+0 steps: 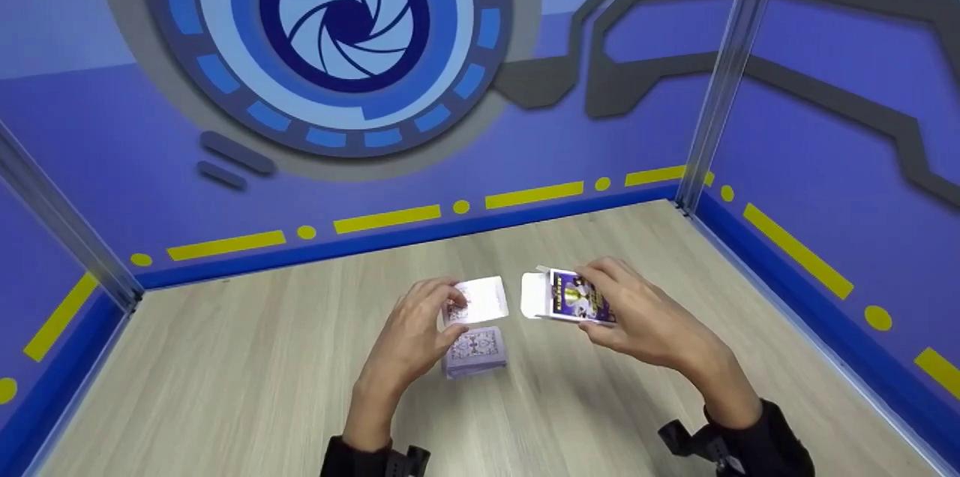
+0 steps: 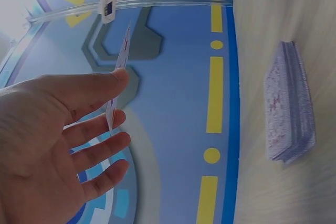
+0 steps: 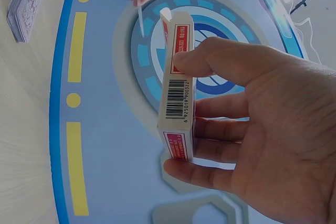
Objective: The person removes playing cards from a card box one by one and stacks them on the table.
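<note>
A thin playing card (image 1: 484, 300), bright with glare in the head view, is pinched between the thumb and fingers of my left hand (image 1: 414, 327). Edge-on in the left wrist view, the same card (image 2: 124, 53) looks like one card or very few. My right hand (image 1: 637, 312) grips a card box (image 1: 581, 295) with a purple and yellow front. Its white end flap (image 1: 534, 295) stands open towards the left hand. A barcode marks the box's side (image 3: 176, 99) in the right wrist view. Below the left hand, a stack of patterned playing cards (image 1: 475, 352) lies on the table.
The light wood-grain table (image 1: 262, 372) meets blue panel walls (image 1: 420, 192) at the back and both sides. Metal corner posts (image 1: 727, 72) rise where the panels join. Both hands are above the tabletop.
</note>
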Motion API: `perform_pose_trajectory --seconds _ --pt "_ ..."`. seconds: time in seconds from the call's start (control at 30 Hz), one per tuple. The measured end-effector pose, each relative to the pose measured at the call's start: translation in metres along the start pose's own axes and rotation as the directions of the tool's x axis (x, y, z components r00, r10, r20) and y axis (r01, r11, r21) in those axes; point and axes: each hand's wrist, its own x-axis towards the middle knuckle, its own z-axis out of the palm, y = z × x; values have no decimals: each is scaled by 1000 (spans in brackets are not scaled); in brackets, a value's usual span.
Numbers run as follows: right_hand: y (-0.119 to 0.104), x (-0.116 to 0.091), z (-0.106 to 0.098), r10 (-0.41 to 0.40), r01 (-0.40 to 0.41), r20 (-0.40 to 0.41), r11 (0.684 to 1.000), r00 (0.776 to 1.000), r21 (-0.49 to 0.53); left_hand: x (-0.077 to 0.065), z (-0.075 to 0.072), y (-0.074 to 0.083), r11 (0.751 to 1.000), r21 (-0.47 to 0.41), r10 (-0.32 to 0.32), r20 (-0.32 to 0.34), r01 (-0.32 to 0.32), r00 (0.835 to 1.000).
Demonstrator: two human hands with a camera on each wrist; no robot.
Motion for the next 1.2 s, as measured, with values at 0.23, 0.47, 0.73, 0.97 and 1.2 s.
perform_pose_trajectory --seconds 0.23,0.47,0.73,0.97,1.2 --pt "0 -1 0 -18 18 -6 1000 1000 -24 0 18 -11 998 6 -55 55 55 997" --pt "0 -1 -1 -19 19 1 1000 1000 -25 0 31 -20 996 2 -88 98 89 991" --pt "-1 -2 -1 -8 8 17 1000 1000 -22 -3 42 -27 992 38 -126 145 122 981" --pt "-1 -2 -1 5 -4 29 1000 1000 -11 -5 51 -33 990 41 -138 168 133 976" --pt "-1 -2 -2 1 -1 32 1000 999 -14 -8 58 -35 981 39 -192 209 188 959"
